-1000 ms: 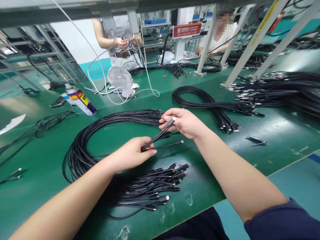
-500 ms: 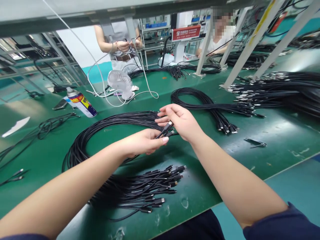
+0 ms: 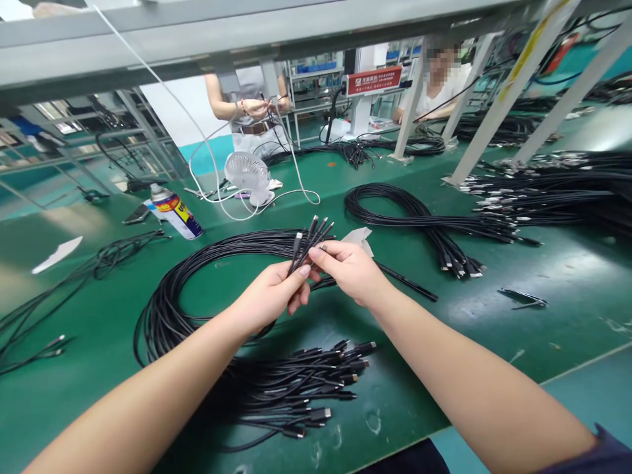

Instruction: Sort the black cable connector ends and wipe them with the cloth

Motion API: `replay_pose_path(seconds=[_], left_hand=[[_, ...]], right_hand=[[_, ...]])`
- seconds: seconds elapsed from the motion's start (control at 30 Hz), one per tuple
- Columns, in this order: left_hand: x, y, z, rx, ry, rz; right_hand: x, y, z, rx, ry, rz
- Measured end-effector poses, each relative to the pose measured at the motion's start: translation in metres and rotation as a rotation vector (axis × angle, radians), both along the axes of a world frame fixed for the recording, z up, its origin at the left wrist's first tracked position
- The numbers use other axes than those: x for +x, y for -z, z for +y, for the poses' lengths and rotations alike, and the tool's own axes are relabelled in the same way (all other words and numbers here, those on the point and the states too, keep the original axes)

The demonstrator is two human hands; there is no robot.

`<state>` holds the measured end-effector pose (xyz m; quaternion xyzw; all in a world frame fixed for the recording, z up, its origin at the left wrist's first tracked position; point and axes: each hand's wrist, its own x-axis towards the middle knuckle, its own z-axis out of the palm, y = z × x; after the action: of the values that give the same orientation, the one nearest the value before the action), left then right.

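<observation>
Gathering plugs neatly between two hands calls mostly for a steady base, and here the left hand (image 3: 281, 289) gives it: its fingers are curled round a small bunch of black cable ends (image 3: 297, 245), thumb laid across them, the metal tips standing above the thumb at uneven heights. The right hand (image 3: 353, 270) meets the bunch from the other side, thumb and forefinger drawn narrow, with one metal tip showing just beside them. Knuckles hide the contact, so I cannot tell whether they grip that plug or merely touch it.

To handle this well, I would keep the left thumb firm yet light, low on the cables, so that each plug can be shifted alone by the right fingertips. Leveling the tips one by one should be easier than pushing the whole bunch; pinching by the plug housing rather than the thin cable should spare it a bend.

The large cable coil (image 3: 160, 306) lies beyond and to the left of the left fingers, its loose plugs (image 3: 316, 382) spread nearer the body, below both hands. A strand could snag there, so small lifts seem wiser than tugs. A white scrap (image 3: 362, 238) shows just behind the right knuckles.
</observation>
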<state>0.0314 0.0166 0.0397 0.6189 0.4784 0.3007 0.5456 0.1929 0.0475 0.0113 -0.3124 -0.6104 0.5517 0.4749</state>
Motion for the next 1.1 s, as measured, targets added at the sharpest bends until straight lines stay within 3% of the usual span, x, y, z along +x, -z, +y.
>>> replay_pose_path(seconds=[0.23,0.5,0.83,1.1], left_hand=[[-0.013,0.016,-0.012,-0.128,0.055,-0.071],[-0.011,0.029,-0.018,-0.202,0.077,-0.119],[0.001,0.017,-0.009,-0.177,0.176,-0.223],[0.0,0.02,-0.011,-0.149,0.202,-0.27]], right_hand=[[-0.008,0.007,-0.001,-0.155,-0.08,0.115],[-0.021,0.009,-0.017,-0.234,0.003,0.293],[-0.016,0.002,-0.022,-0.226,-0.047,0.266],[-0.015,-0.002,-0.031,-0.103,-0.022,0.225]])
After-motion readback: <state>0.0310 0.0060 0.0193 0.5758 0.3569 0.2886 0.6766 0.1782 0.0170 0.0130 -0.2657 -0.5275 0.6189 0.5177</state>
